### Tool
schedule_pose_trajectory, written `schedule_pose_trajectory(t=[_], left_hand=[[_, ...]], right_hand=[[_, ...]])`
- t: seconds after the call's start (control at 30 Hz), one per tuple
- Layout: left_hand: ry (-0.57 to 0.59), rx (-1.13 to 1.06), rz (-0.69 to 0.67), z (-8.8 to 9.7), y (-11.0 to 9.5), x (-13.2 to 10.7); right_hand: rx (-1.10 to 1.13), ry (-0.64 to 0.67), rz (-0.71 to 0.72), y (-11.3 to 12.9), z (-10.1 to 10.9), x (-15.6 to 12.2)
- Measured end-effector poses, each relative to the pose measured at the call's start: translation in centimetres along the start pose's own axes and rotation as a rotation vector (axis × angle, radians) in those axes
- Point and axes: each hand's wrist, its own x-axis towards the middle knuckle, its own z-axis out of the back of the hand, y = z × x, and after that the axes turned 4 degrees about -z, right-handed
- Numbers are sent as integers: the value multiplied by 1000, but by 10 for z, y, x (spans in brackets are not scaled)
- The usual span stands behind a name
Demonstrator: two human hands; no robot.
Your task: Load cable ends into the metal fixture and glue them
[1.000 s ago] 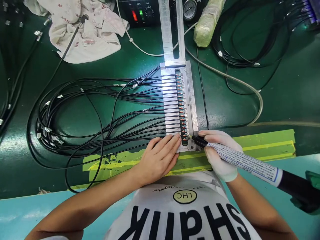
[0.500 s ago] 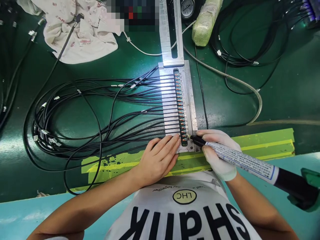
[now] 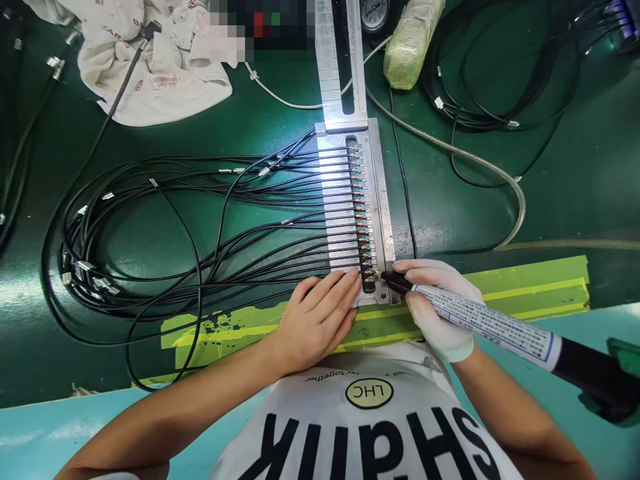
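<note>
A metal fixture (image 3: 336, 220) holds a row of black cables (image 3: 280, 200), their stripped ends and small connectors lined up in its slot. My bare left hand (image 3: 320, 317) lies flat at the fixture's near left end, fingers stretched out over the lowest cables. My right hand (image 3: 443, 307), in a white glove, is closed around a pen-shaped tool (image 3: 485, 323) with a black tapered tip, a white printed label and a black rear end. The tool's tip is at the near end of the connector row. My palm hides part of the lowest cables.
Coiled cable lies on the green table (image 3: 280, 140) at left, and another black coil (image 3: 500, 120) at back right. A white cloth (image 3: 165, 87), a wrapped green bundle (image 3: 413, 43), a gauge (image 3: 375, 13) and a hose (image 3: 465, 155) surround the fixture. Yellow-green tape (image 3: 530, 290) lines the near edge.
The view shifts slightly, so the cable coil and cloth sit a little further left. Both hands and the tool's tip stay in nearly the same place at the fixture.
</note>
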Motion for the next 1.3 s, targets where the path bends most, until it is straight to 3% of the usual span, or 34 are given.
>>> schedule_pose_trajectory(t=[1.3], left_hand=[[9, -18, 9, 0, 1, 0]], right_hand=[[-7, -7, 3, -1, 0, 0]])
